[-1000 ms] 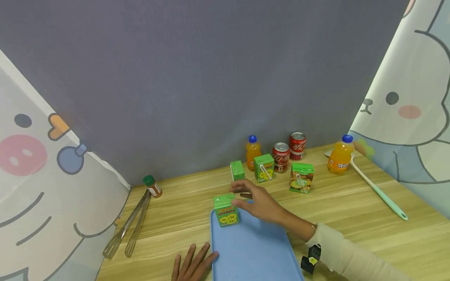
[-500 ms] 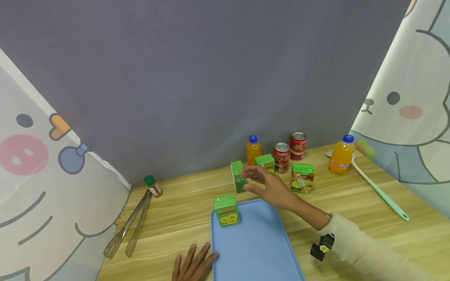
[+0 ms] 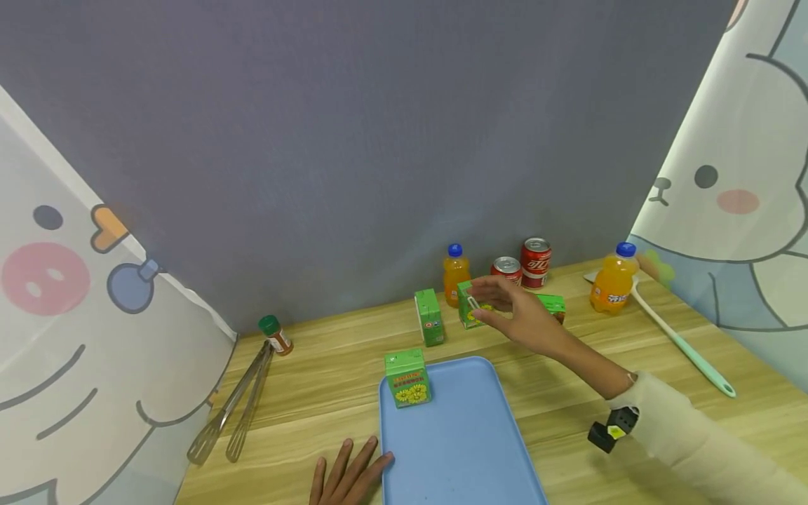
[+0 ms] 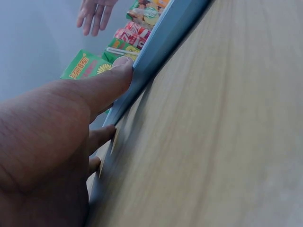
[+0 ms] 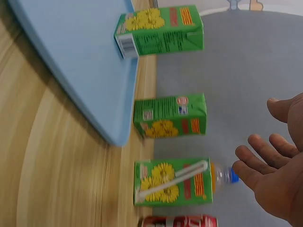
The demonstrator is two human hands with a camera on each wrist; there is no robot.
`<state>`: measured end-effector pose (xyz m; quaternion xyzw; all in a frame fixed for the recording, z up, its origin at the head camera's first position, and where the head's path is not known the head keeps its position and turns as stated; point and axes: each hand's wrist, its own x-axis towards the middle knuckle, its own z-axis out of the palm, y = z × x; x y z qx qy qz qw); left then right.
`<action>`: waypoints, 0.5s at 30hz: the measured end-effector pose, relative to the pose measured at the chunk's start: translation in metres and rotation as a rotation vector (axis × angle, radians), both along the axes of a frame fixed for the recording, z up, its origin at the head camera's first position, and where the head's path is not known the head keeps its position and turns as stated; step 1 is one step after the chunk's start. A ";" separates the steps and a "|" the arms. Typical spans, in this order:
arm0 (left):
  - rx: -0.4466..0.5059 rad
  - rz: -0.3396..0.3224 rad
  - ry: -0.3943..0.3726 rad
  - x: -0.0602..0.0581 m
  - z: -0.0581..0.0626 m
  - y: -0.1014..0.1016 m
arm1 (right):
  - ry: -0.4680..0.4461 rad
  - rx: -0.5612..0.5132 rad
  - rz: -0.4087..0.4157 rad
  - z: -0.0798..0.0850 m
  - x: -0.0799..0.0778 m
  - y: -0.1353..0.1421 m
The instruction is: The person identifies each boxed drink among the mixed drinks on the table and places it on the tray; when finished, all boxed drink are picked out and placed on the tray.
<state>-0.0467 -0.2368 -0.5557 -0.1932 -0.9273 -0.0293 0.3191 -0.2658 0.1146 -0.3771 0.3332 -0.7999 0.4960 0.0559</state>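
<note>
My right hand [image 3: 527, 315] hovers above the table with its fingers apart and holding nothing. In the head view it overlaps the right side of a green juice carton with a white straw [image 3: 466, 308]. The right wrist view shows a gap between the fingers and that carton. A second green juice carton [image 3: 429, 319] stands to its left, and a third juice carton [image 3: 407, 379] sits on the far left corner of the blue tray [image 3: 454, 442]. My left hand [image 3: 350, 477] rests with spread fingers beside the tray, its thumb at the tray's left edge.
Behind the cartons stand an orange drink bottle [image 3: 456, 277] and two red cans, one a cola can [image 3: 535, 263]. My hand partly hides another carton [image 3: 554, 305]. Another orange bottle [image 3: 611, 280] and a mint-handled spatula [image 3: 688, 358] are right; metal tongs [image 3: 233, 407] and a spice jar [image 3: 275, 335] left.
My right hand has moved right and back, away from the carton on the tray, past the second carton, to the one with the straw. My left hand has stayed in place.
</note>
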 end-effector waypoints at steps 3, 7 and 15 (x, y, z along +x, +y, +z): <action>-0.003 -0.004 0.010 0.000 0.000 0.000 | 0.002 0.008 -0.024 0.000 -0.003 0.012; -0.011 -0.010 0.026 0.000 -0.001 0.000 | -0.007 0.016 -0.051 -0.003 -0.007 0.028; 0.000 0.002 0.000 0.000 0.001 0.000 | 0.021 0.056 -0.118 -0.001 -0.011 0.051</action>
